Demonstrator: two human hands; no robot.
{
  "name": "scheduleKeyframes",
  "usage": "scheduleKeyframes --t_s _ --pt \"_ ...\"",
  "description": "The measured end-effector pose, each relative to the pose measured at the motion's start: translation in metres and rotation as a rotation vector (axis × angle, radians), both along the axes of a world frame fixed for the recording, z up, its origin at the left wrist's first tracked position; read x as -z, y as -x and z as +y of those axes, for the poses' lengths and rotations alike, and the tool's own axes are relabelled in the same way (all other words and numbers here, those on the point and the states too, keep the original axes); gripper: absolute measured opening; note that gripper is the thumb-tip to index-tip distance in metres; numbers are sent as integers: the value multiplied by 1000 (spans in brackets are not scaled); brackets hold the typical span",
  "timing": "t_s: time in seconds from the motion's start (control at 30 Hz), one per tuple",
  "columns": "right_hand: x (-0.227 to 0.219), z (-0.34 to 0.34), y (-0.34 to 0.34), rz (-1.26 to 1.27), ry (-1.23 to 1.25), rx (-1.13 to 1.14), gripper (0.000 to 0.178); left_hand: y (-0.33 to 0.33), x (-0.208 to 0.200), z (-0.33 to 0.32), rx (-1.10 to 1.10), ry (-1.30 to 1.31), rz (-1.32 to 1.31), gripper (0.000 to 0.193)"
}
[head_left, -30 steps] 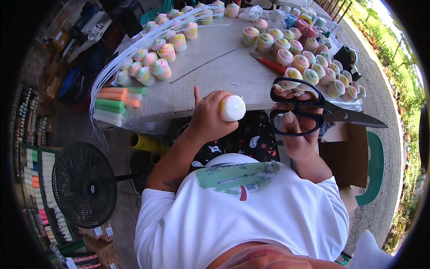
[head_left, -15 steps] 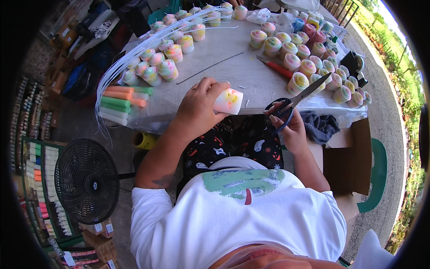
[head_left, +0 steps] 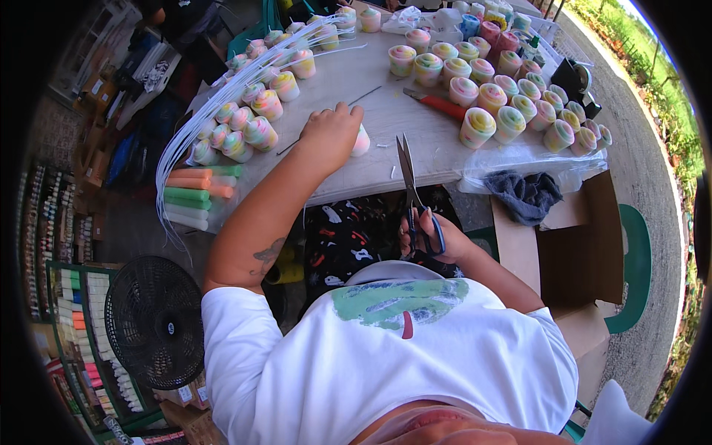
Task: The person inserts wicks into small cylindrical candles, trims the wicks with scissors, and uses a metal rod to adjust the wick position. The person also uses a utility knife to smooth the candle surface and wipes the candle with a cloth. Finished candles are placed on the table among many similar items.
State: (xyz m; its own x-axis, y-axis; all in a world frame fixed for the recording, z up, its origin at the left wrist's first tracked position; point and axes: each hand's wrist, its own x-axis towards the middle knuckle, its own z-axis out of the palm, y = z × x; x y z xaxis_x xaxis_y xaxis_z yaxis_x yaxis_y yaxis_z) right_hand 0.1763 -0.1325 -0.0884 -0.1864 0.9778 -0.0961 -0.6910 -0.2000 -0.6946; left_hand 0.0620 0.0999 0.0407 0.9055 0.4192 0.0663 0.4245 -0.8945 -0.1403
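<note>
Near the middle of the table, my left hand is closed around a small white and pastel candle, of which only the right side shows past the fingers. My right hand grips black-and-blue scissors over my lap, blades pointing up toward the table edge and a little apart. A thin dark rod lies on the table behind the left hand. Small white bits, like wick trimmings, lie to the right of the held candle.
Rows of swirl-topped candles stand left, more candles right. A bundle of long white wicks arches over the left group, near coloured wax sticks. A red-handled tool, dark cloth, open cardboard box and fan surround me.
My left hand has carried the candle forward and left, turning it from tilted to more upright. My right hand has drawn the scissors back toward my body, blades now pointing forward.
</note>
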Motion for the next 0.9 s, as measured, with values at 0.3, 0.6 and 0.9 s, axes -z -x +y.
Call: scheduleKeyframes --t_s 0.3,0.6,0.9 --pt "-9 6 9 -177 -8 -122 62 31 6 -9 -295 643 -367 37" --pt "-28 57 11 -240 -14 -102 59 40 2 -20 -270 582 -738 15" --pt "-56 66 15 -275 75 78 55 35 2 -18 -171 385 -727 12"
